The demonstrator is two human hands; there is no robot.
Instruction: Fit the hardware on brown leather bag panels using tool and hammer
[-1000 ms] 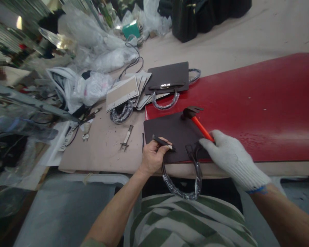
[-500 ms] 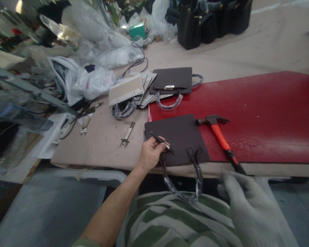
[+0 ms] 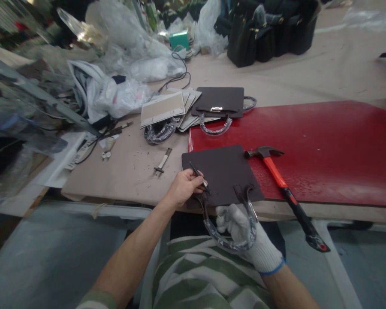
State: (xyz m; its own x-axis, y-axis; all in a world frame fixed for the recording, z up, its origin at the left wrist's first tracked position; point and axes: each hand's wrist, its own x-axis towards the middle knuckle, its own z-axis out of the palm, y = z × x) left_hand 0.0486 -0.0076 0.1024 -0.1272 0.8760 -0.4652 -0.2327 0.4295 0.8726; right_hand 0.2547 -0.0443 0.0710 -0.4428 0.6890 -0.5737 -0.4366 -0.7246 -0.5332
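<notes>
My left hand (image 3: 185,188) is bare and closed around a slim dark pen-like tool (image 3: 197,174), its lower end near the base of a handle. Beneath it lies a dark brown bag panel (image 3: 223,169), flat at the table's front edge. A handle (image 3: 227,243) wrapped in clear plastic loops from the panel toward my lap. My right hand (image 3: 241,225), in a white knit glove, is behind and inside that loop with curled fingers. A thin shiny metal piece (image 3: 253,212) shows beside it; whether the hand grips it is unclear. The claw hammer (image 3: 279,180) lies to the right.
A red sheet (image 3: 309,150) covers the table's right side. Behind the panel lie another brown panel (image 3: 220,98) with handles and a stack of pale boards (image 3: 164,109). A small metal tool (image 3: 163,162) rests at left. Black bags (image 3: 270,38) and plastic wrapping (image 3: 157,66) stand farther back.
My gloved right hand has moved left from beside the hammer's handle end into the loop of the bag handle. My left hand keeps the pen-like tool, lowered slightly and shifted left.
</notes>
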